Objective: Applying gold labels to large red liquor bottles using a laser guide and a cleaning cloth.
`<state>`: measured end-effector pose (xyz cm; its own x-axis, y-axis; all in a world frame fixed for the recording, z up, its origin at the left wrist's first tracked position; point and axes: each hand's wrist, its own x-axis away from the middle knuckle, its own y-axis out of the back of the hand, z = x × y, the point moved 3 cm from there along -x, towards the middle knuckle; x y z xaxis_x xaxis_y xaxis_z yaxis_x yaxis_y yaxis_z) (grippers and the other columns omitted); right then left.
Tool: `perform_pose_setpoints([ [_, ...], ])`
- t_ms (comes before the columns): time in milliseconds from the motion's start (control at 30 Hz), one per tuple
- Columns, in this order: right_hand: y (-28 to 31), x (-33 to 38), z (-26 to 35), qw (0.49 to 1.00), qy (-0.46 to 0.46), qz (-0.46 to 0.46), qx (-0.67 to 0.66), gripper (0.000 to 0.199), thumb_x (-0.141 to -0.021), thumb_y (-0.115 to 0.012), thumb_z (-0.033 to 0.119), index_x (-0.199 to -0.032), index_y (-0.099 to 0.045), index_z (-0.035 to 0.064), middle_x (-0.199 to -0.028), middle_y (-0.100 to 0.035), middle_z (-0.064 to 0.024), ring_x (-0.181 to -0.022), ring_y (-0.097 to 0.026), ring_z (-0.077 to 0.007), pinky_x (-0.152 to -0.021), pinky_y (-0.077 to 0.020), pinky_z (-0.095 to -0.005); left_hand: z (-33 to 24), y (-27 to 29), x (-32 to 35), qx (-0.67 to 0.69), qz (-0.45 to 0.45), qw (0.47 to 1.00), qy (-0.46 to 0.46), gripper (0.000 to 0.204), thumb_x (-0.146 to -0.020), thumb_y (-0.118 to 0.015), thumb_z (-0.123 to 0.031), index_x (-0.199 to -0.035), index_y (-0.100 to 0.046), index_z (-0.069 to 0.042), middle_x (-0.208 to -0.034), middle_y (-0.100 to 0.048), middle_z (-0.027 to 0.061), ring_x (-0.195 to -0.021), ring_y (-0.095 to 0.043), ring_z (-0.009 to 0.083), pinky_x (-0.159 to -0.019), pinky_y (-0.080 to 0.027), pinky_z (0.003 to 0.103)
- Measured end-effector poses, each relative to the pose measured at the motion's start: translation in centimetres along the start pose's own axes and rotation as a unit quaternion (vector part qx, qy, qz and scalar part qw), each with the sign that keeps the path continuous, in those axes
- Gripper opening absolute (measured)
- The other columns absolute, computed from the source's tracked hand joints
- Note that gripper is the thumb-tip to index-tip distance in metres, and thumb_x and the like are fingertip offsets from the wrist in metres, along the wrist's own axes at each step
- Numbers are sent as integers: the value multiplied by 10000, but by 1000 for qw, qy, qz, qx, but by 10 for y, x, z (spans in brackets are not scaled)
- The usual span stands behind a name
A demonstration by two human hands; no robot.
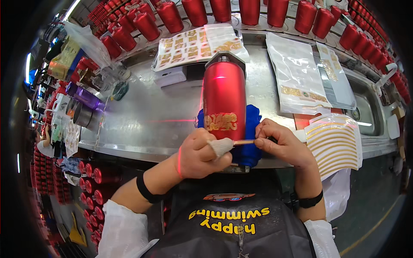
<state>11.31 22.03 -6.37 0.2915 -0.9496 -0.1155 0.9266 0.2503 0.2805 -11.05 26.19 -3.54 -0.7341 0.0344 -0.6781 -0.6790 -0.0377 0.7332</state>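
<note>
Spanning your hands, a thin gold strip (pixel 244 142) sits at the red bottle's (pixel 223 94) near end; contact unclear. Your left hand (pixel 198 155) is curled closed on one end, partly hidden by a white finger cover (pixel 221 147); your right hand (pixel 282 142) pinches the other. Blue cloth (pixel 254 112), mostly hidden, lies beneath the bottle.

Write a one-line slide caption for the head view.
Left hand and right hand hold a thin gold-coloured strip by a metallic red cylindrical bottle bearing ornate gold decoration.
</note>
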Motion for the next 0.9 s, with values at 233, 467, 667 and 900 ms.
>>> perform_pose_setpoints([
  [233, 1, -2, -1, 1000, -13, 19, 11, 216, -912, -638, 178, -802, -552, 13, -887, -522, -62, -851, -501, -179, -777, -411, -285, 0, 6, -5, -7, -8, 1000, 26, 257, -553, -723, -82, -792, -661, -151, -1050, -601, -6, -817, -513, 178, -646, -423, 329],
  [467, 0, -1, 0, 1000, -12, 14, 10, 222, -919, -633, 175, -796, -538, 16, -908, -516, -55, -868, -490, -155, -790, -398, -275, 2, 2, -8, 13, 36, 999, -9, 266, -577, -732, -54, -821, -668, -139, -980, -573, -5, -781, -497, 180, -631, -416, 337],
  [667, -1, -3, 0, 1000, 12, -2, 27, 214, -901, -649, 195, -815, -589, 9, -846, -540, -82, -831, -525, -209, -758, -431, -308, -1, 4, -1, 11, -18, 998, 61, 258, -599, -735, -50, -836, -673, -133, -978, -581, -3, -787, -511, 183, -626, -419, 335],
  [900, -2, -3, 3, 1000, -16, 3, 18, 219, -893, -657, 195, -807, -586, 7, -838, -533, -79, -834, -523, -208, -762, -429, -307, 4, 2, -17, -11, 60, 998, -29, 248, -575, -712, -124, -818, -669, -148, -984, -589, -21, -809, -515, 177, -644, -426, 329],
])
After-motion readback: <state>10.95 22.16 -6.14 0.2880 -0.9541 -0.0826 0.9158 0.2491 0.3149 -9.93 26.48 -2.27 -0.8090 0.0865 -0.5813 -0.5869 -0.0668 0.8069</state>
